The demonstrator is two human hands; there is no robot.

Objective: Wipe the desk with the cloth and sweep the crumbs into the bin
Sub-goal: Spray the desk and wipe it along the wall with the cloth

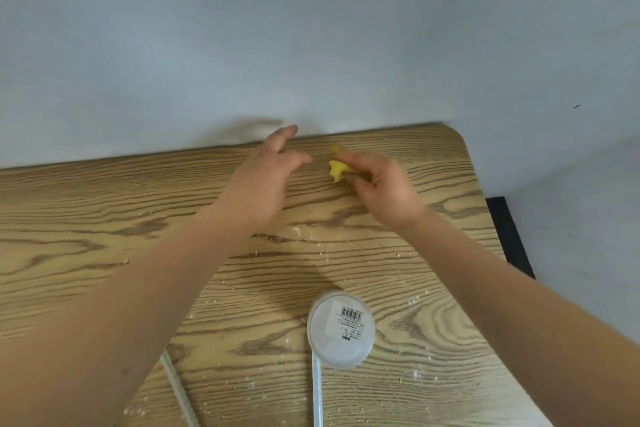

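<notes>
Forearms reaching across desk (104,191), right hand (377,185) pinching yellow cloth (338,170) (bunched), left hand (266,177) loose-fingered

Likely a home room: wood-grain desk (104,211) against a plain pale wall (311,28), crumbs (311,243) scattered, white cable (178,388) trailing.

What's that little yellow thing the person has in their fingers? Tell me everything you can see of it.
The small yellow cloth looks soft and crumpled, bunched into a wad rather than spread flat. The right hand grips it, fingers curled round it, so only a folded lobe pokes out on the thumb side and a smaller bit shows above the fingers. It sits near the far edge of the wood-grain desk, close to the wall. Whether it touches the desk surface cannot be told. The left hand hovers beside it, not touching it.
</notes>
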